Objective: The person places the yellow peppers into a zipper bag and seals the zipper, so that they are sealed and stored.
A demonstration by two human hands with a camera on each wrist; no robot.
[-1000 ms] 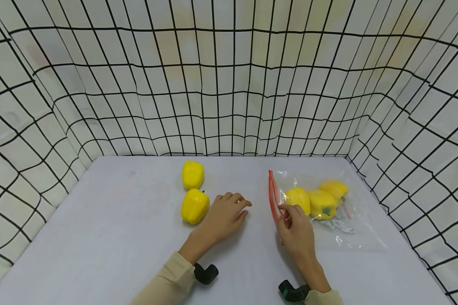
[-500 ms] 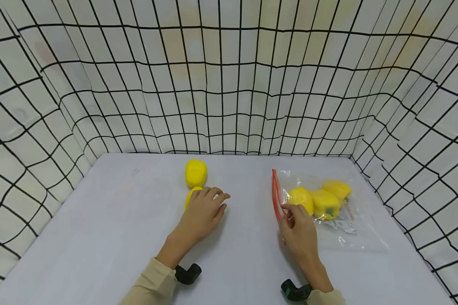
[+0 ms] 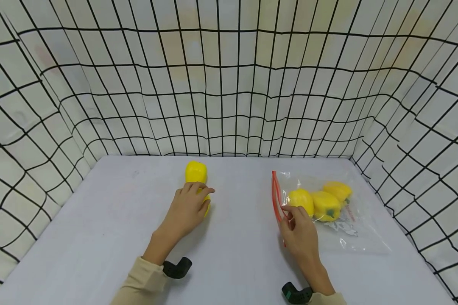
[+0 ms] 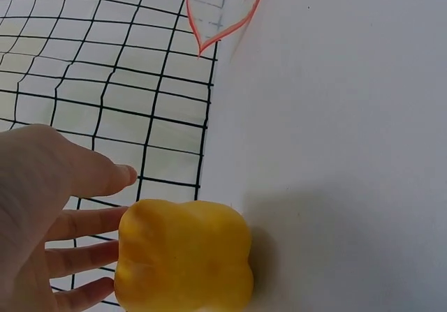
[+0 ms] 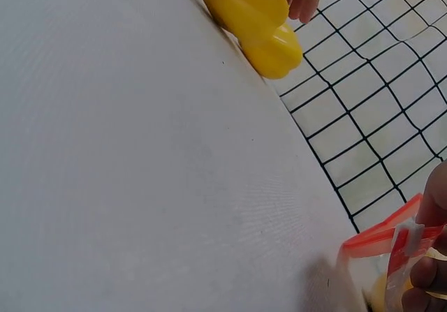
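Note:
My left hand [image 3: 185,207] reaches over the nearer yellow bell pepper [image 4: 185,256] and hides most of it in the head view. In the left wrist view its fingers extend along the pepper's far side, and the thumb stands apart from it. Just behind lies a second yellow bell pepper [image 3: 196,171]. My right hand [image 3: 300,235] pinches the red zip edge [image 3: 276,192] of a clear zip bag [image 3: 360,241]. In the right wrist view the bag's mouth [image 5: 377,242] gapes at the fingers. Three yellow bell peppers [image 3: 326,206] lie inside the bag.
A white table [image 3: 236,254] carries everything. Black netting [image 3: 233,97] over pale walls encloses its back and both sides. A black wrist device [image 3: 177,267] sits at the left sleeve, and a similar device [image 3: 297,293] at the right.
My left hand has moved left, from beside the nearer bell pepper to over it. The right hand keeps its pinch on the bag's edge. The head view has shifted slightly.

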